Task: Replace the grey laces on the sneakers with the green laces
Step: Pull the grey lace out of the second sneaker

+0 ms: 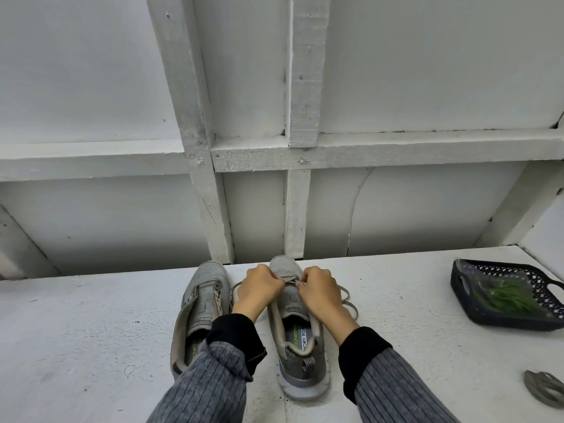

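1. Grey lace (346, 300) trails loose beside the right sneaker (294, 325); we pinch its last crossing near the toe with left hand (259, 288) and right hand (319, 290), fingers curled, likely to pull it free.
2. Left sneaker (201, 303) already looks unlaced.
3. Green laces (506, 296) wait in the basket (467, 300), well apart.

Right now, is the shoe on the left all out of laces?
Yes, it looks unlaced: the left sneaker shows bare eyelets, and a grey lace bundle lies loose on the table.
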The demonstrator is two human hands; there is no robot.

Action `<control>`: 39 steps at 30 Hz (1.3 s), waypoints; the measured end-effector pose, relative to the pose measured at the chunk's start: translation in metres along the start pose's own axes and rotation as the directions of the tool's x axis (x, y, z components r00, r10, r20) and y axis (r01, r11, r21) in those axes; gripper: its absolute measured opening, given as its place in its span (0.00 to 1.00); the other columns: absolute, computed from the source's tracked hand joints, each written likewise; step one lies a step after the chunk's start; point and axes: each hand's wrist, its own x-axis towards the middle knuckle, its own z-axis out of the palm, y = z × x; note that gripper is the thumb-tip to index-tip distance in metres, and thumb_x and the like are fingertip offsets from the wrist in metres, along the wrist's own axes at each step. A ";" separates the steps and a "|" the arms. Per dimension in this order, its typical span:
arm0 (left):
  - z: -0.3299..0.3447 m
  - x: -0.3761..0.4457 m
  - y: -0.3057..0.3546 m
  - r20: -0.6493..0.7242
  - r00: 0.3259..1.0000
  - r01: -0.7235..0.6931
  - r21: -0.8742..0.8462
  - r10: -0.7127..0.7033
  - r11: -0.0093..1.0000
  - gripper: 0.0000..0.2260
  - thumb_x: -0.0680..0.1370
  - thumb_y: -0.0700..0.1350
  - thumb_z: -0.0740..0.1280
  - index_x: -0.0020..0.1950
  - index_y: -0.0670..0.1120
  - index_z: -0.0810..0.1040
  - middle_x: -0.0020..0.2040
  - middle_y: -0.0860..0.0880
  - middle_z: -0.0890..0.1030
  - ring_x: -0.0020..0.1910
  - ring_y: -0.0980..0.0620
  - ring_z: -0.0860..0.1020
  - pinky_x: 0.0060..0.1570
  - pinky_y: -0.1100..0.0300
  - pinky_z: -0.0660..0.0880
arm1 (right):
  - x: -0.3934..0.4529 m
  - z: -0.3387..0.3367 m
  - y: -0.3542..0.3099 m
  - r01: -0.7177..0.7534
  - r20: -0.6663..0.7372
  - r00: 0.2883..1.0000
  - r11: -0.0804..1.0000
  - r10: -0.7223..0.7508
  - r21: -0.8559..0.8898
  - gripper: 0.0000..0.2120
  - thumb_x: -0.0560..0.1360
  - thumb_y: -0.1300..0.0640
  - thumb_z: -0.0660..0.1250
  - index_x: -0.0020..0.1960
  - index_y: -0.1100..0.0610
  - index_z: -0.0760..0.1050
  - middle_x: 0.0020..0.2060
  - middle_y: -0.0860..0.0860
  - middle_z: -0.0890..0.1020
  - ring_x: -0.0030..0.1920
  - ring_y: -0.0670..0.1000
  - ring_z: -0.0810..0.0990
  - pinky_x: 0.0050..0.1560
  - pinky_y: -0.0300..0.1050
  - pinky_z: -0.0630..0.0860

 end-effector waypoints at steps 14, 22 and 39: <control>0.004 0.001 -0.024 -0.146 0.989 0.000 -0.162 -0.024 0.987 0.04 0.72 0.40 0.70 0.39 0.42 0.84 0.40 0.42 0.84 0.44 0.44 0.82 0.41 0.60 0.74 | -0.001 -0.003 0.008 -0.180 -0.072 0.979 0.973 0.192 0.147 0.09 0.76 0.56 0.67 0.46 0.61 0.80 0.45 0.56 0.82 0.40 0.56 0.75 0.40 0.41 0.68; 0.011 0.005 -0.029 -0.107 0.990 0.049 -0.354 -0.092 0.934 0.02 0.73 0.41 0.73 0.42 0.44 0.85 0.41 0.44 0.84 0.42 0.49 0.80 0.40 0.64 0.71 | -0.001 0.000 0.011 -0.082 -0.031 0.995 0.965 0.093 0.249 0.08 0.76 0.54 0.68 0.44 0.58 0.81 0.42 0.54 0.84 0.44 0.54 0.80 0.40 0.38 0.67; 0.020 0.000 -0.034 0.090 0.967 0.215 -0.793 -0.239 0.569 0.07 0.74 0.31 0.70 0.37 0.38 0.82 0.27 0.48 0.80 0.30 0.51 0.77 0.25 0.69 0.73 | 0.025 0.010 -0.015 0.259 0.175 0.944 0.957 -0.280 0.133 0.07 0.72 0.66 0.67 0.43 0.55 0.81 0.44 0.52 0.84 0.48 0.52 0.81 0.50 0.41 0.76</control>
